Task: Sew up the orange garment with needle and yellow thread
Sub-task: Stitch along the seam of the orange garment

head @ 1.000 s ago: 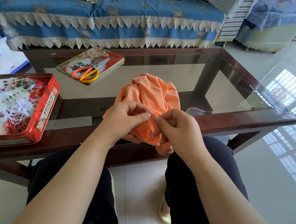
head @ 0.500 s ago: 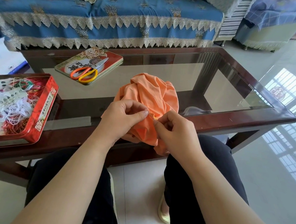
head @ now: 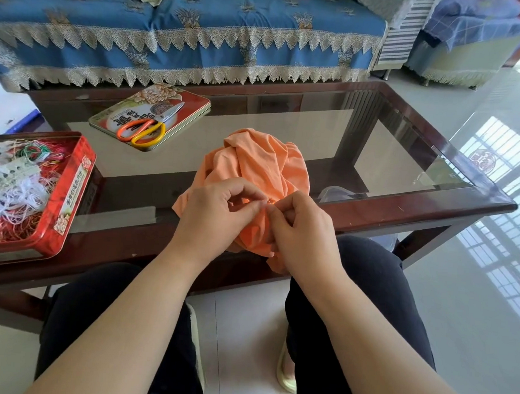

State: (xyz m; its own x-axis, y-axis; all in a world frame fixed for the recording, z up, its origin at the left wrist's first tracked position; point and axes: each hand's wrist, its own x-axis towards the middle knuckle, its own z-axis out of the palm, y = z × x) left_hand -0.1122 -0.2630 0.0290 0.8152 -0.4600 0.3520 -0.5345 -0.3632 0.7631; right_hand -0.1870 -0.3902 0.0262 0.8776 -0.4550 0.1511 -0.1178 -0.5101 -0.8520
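The orange garment (head: 254,166) lies bunched at the near edge of the glass table, part of it hanging over the rim. My left hand (head: 215,215) pinches a fold of the cloth between thumb and fingers. My right hand (head: 299,229) meets it fingertip to fingertip and pinches something small at the fold, apparently the needle (head: 267,202), of which only a thin glint shows. The yellow thread is too fine to make out.
A red tin (head: 70,191) full of tangled threads sits at the table's left edge. Orange-and-yellow scissors (head: 147,129) lie on a tin lid (head: 194,101) further back. A blue lace-trimmed sofa (head: 186,34) stands behind the wood-framed table (head: 435,204).
The two hands have closed in on each other at the fold, the fingertips now touching. The garment has barely shifted.
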